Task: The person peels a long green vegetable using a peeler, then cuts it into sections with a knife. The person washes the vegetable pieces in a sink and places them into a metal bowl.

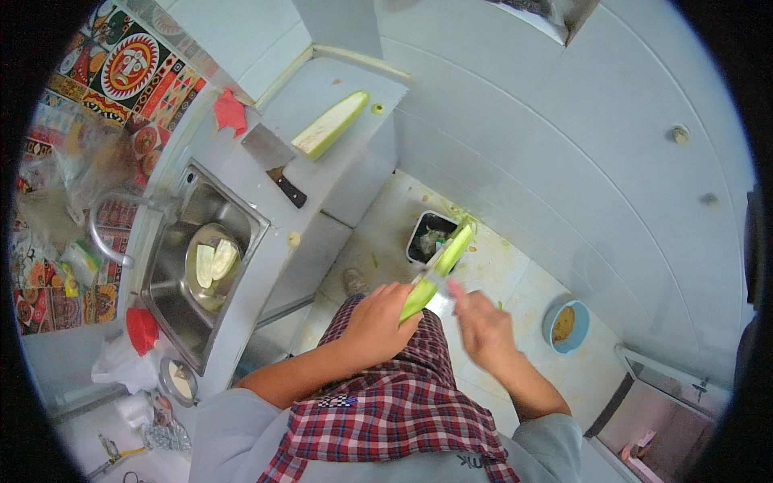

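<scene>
My left hand [381, 321] grips the near end of a long pale-green gourd piece [450, 253], which slants away from me above a small bin [412, 244]. In my right hand [485, 326] is a small tool with a pink handle [457, 292]; its blurred blade lies against the gourd's side and looks like a peeler. On the counter [356, 172] to the left, another gourd half [331, 125] lies with its white cut face up. A cleaver [275, 164] with a dark handle rests beside it.
A steel sink [175, 290] holds a bowl [224, 296] with two peeled gourd pieces [215, 262]. Near it are a curved faucet [102, 235], a pink cloth [229, 113] and a red container [142, 331]. Green scraps lie on the floor around the bin; a blue tub [581, 326] stands right.
</scene>
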A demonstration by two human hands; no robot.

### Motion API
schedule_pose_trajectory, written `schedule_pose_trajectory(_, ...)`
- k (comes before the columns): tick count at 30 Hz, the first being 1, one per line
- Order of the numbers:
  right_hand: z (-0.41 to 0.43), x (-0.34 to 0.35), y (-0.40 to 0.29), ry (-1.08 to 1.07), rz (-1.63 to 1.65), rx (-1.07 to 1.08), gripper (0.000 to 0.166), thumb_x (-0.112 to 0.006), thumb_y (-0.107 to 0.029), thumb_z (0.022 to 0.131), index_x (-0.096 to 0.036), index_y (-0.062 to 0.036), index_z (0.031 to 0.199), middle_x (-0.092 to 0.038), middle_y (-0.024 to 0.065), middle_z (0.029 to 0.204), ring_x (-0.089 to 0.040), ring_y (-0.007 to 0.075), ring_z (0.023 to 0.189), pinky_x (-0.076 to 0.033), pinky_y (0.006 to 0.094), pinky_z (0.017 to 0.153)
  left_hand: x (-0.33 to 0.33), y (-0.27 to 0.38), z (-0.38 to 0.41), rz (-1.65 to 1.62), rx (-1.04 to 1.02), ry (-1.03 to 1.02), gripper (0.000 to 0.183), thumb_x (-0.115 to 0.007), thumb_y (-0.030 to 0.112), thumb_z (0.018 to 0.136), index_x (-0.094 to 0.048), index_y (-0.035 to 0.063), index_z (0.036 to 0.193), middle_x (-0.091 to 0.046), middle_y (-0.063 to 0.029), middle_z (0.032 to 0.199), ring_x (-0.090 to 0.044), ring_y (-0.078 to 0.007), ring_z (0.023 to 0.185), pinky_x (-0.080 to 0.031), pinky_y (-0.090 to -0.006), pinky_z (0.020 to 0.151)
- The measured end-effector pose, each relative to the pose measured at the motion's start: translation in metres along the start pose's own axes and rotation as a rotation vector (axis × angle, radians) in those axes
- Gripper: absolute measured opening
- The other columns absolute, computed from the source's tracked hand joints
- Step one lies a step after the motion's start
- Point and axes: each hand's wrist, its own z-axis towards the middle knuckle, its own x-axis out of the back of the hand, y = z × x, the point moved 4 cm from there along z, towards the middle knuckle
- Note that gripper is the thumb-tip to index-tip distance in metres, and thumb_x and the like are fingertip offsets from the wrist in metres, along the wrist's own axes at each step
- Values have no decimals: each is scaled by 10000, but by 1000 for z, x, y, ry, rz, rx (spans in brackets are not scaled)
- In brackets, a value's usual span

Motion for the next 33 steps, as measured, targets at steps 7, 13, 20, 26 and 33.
schedule_pose_trajectory(7, 11, -10, 0, -73, -157, 36, 726, -544, -12, 677, -329, -258, 1325, -525, 92, 806, -549, 250, 539, -457, 335, 449, -5, 3, 1, 84, -56, 5, 300, -585, 146, 740, -486, -10, 976, -517, -173, 866, -502, -348, 848, -406, -423, 722)
schedule_pose_trajectory(13, 0, 2, 204, 122, -579, -543, 599, -447, -16, 779, -331, -252, 1317, -554, 150, 807, -566, 305, 605, -464, 416, 556, -1, 8, -3, -9, 38, -84, 320, -589, 162, 757, -485, -5, 1009, -535, -182, 922, -520, -327, 875, -413, -397, 750)
schedule_pose_trajectory(20, 2, 22, 181, 372, -163, -630, 456, -451, -55, 842, -405, -160, 1284, -585, 168, 799, -578, 281, 658, -456, 356, 596, -10, -18, 4, -650, 371, -172, 363, -621, 138, 762, -491, -24, 1060, -582, -97, 931, -563, -165, 820, -440, -274, 737)
schedule_pose_trajectory(26, 6, 26, 89, 466, 99, -375, 424, -485, -31, 834, -433, -69, 1253, -574, 126, 797, -569, 173, 717, -453, 284, 640, -16, -23, 4, -1069, 491, -151, 386, -636, 77, 745, -483, -33, 1082, -568, -69, 965, -553, -112, 841, -442, -241, 748)
schedule_pose_trajectory(33, -5, -9, -16, -18, 163, 20, 490, -522, 2, 760, -453, -80, 1239, -550, 92, 769, -544, 210, 572, -460, 310, 505, -26, -23, 6, -1168, 428, -92, 415, -630, 35, 738, -458, -25, 1111, -560, -69, 980, -553, -121, 846, -446, -249, 758)
